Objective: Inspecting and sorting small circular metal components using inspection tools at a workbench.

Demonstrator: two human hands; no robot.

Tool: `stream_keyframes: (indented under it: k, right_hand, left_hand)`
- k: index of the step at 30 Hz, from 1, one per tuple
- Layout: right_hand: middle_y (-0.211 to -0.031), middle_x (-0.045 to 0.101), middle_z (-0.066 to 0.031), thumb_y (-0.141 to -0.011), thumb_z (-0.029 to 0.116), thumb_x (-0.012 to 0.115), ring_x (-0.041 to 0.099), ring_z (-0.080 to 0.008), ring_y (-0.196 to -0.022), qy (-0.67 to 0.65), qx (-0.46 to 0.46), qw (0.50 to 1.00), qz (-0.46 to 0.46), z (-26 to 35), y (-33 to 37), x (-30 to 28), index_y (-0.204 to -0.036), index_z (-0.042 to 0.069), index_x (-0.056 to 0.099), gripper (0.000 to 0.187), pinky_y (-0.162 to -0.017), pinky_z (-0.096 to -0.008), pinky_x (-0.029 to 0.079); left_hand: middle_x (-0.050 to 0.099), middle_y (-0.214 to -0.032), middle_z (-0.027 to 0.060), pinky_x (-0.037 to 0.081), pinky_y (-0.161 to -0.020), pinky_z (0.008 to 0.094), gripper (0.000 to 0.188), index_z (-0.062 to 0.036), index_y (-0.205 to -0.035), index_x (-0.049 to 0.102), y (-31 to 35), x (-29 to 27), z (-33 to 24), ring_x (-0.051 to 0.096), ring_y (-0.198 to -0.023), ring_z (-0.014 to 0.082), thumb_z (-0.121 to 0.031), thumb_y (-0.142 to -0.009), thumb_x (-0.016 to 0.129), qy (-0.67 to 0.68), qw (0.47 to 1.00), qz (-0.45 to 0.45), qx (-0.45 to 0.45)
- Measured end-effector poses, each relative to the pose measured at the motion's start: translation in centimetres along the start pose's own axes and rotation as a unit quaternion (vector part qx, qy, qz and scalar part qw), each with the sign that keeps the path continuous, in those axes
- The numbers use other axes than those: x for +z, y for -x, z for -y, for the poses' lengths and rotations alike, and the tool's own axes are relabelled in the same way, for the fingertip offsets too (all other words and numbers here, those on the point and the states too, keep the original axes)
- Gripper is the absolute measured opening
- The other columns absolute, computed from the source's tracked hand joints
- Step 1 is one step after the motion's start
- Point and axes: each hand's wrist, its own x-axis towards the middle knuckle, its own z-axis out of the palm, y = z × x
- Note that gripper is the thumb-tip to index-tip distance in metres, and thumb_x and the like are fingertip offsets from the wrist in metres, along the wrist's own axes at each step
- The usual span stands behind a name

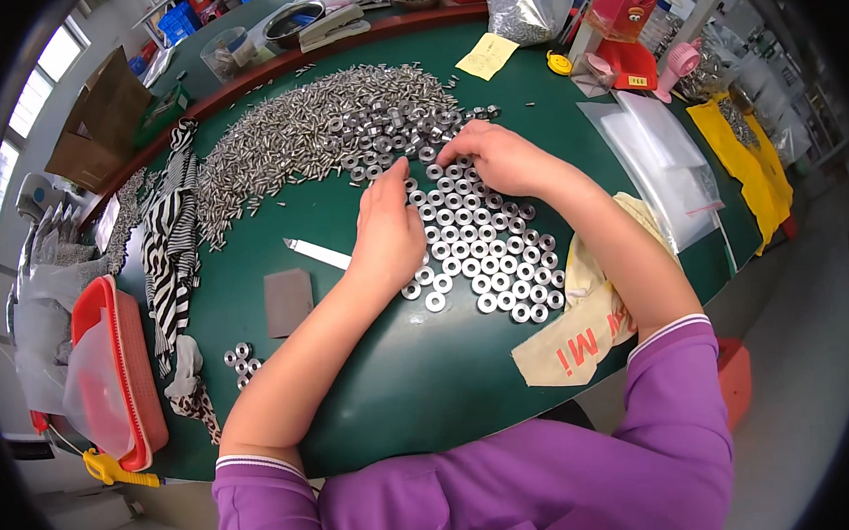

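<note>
Left hand (391, 230), loads of metal rings (481, 242), right hand (513, 157), green table (383, 392)
Left's open, fingers straightish along the rings' left edge, nothing visibly held; right's half-curled at their far end, can't tell if it's pinching any.

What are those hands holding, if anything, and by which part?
The left hand shows no hold beside the metal rings. The right hand bends over some of them; whether it pinches one cannot be told.
</note>
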Motion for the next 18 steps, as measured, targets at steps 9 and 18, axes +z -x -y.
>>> stream_keyframes:
  k: [9,18]
  right_hand:
    - [-0.112,0.057,-0.009,-0.077,-0.008,0.042,0.05,-0.0287,-0.11,-0.02,0.003,1.0,0.007,0.2,1.7,0.4,-0.107,0.018,0.07,0.049,-0.101,-0.036,0.04]
    - [-0.105,0.06,-0.0071,-0.077,-0.01,0.047,0.052,-0.0253,-0.108,-0.081,-0.018,0.994,0.074,0.5,4.3,-2.0,-0.103,0.01,0.07,0.039,-0.099,-0.035,0.039]
  left_hand:
    - [0.048,-0.131,0.0215,0.031,-0.107,0.0448,0.061,0.002,-0.139,0.033,0.7,0.7,-1.9,0.043,-0.124,0.0368,0.004,-0.08,0.048,0.073,0.995,0.064,-0.004]
    - [0.038,-0.14,0.0229,0.028,-0.11,0.0459,0.062,0.0016,-0.139,0.031,3.6,0.7,-4.8,0.036,-0.131,0.0393,0.003,-0.081,0.053,0.052,0.99,0.122,0.053]
